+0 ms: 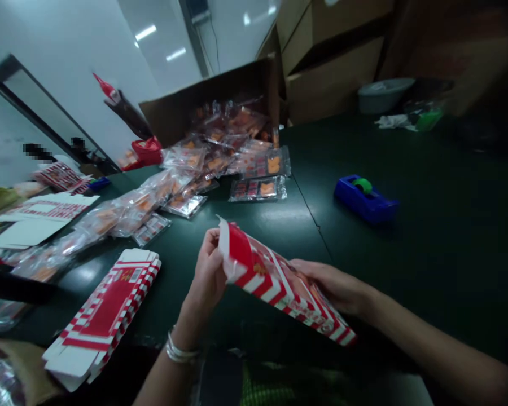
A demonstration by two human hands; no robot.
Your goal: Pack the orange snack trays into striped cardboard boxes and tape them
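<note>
A red and white striped box (279,279) is held tilted above the green table, its white end flap raised at the left. My left hand (209,268) has its fingers closed on that flap end. My right hand (332,282) grips the box from the far right side, its fingers partly hidden behind it. Another striped carton (114,307), with white flaps extended, lies on the table to the left of my left hand. Beyond my hands, clear packets (258,188) with orange and dark red pieces lie on the table.
Many more packets spill from an open cardboard box (169,115) at the back. A blue tape dispenser (366,200) with green tape stands at the right. White printed cartons (38,217) lie far left. A grey tub (383,97) and stacked cardboard boxes (334,84) are at the back right.
</note>
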